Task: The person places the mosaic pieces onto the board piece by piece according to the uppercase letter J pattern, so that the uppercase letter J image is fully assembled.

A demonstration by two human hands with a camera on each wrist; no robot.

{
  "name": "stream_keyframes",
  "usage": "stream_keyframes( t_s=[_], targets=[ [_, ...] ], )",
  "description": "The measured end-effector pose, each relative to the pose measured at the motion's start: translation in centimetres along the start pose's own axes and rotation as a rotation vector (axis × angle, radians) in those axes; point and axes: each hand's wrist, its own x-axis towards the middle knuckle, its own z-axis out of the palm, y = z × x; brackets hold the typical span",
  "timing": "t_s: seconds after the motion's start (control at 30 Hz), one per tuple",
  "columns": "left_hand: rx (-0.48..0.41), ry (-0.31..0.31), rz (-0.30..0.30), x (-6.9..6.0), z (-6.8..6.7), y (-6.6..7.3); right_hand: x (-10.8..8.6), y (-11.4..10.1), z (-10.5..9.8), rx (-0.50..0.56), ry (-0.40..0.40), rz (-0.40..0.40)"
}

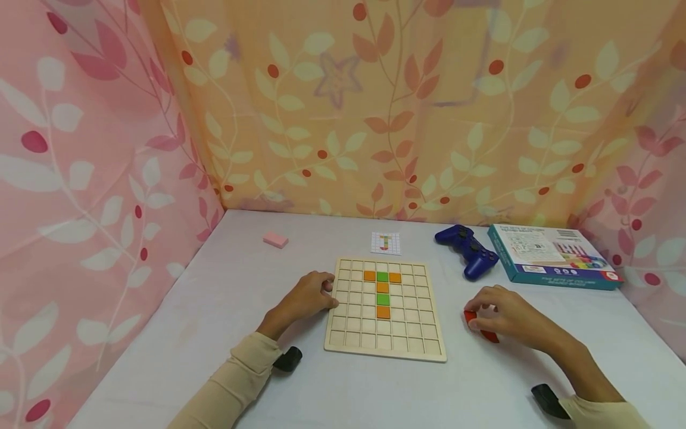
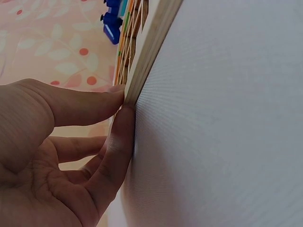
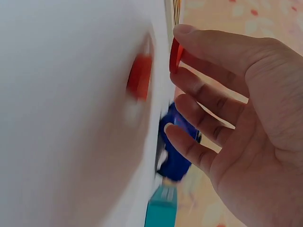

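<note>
A wooden grid board [image 1: 354, 339] lies on the white table, with orange tiles [image 1: 383, 312] and green tiles [image 1: 383, 300] set in a T-like shape. My left hand [image 1: 306, 296] pinches the board's left edge, thumb and index finger meeting at the rim [image 2: 142, 71] in the left wrist view. To the right of the board, my right hand [image 1: 506, 316] holds a thin red piece [image 3: 175, 56] between thumb and index finger, the other fingers loosely bent. Beneath that hand a second red piece [image 1: 490, 336] rests on the table, blurred in the right wrist view.
Behind the board lies a small card [image 1: 386, 243] printed with a coloured J-like pattern on a grid. A pink block [image 1: 276, 239] sits at the back left. At the back right are a blue game controller [image 1: 468, 250] and a flat teal-edged box [image 1: 554, 256]. Patterned cloth surrounds the table.
</note>
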Motion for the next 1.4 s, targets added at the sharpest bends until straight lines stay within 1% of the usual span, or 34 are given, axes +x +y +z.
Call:
stream_keyframes(
  t_s=[0.1, 0.23, 0.37, 0.47, 0.73, 0.93, 1.1, 1.17, 1.4],
  targets=[
    [0.005, -0.002, -0.007, 0.0, 0.0, 0.0, 0.8, -1.3, 0.5, 0.019, -0.018, -0.025],
    [0.005, 0.002, -0.008, -0.1, 0.1, 0.1, 2.1, -2.9, 1.0, 0.020, -0.030, -0.098],
    [0.008, 0.002, 0.005, -0.2, 0.0, 0.2, 3.4, -4.2, 1.7, 0.024, -0.045, -0.157],
    [0.011, -0.001, 0.008, -0.2, 0.0, 0.2, 4.3, -5.4, 2.3, 0.027, -0.067, -0.174],
    [0.008, 0.000, 0.008, -0.1, -0.1, 0.1, 6.2, -8.3, 3.7, 0.018, -0.107, -0.269],
    [0.008, -0.005, 0.001, 0.0, 0.0, 0.0, 7.0, -9.8, 5.0, -0.005, -0.128, -0.292],
    [0.008, -0.003, 0.004, 0.0, -0.1, 0.0, 7.5, -10.9, 5.6, -0.034, -0.116, -0.364],
    [0.007, -0.003, 0.003, 0.0, -0.1, 0.1, 7.6, -11.2, 5.8, -0.030, -0.113, -0.380],
    [0.003, -0.003, 0.005, 0.0, 0.0, 0.0, 7.7, -11.7, 6.1, -0.050, -0.116, -0.387]
  ],
)
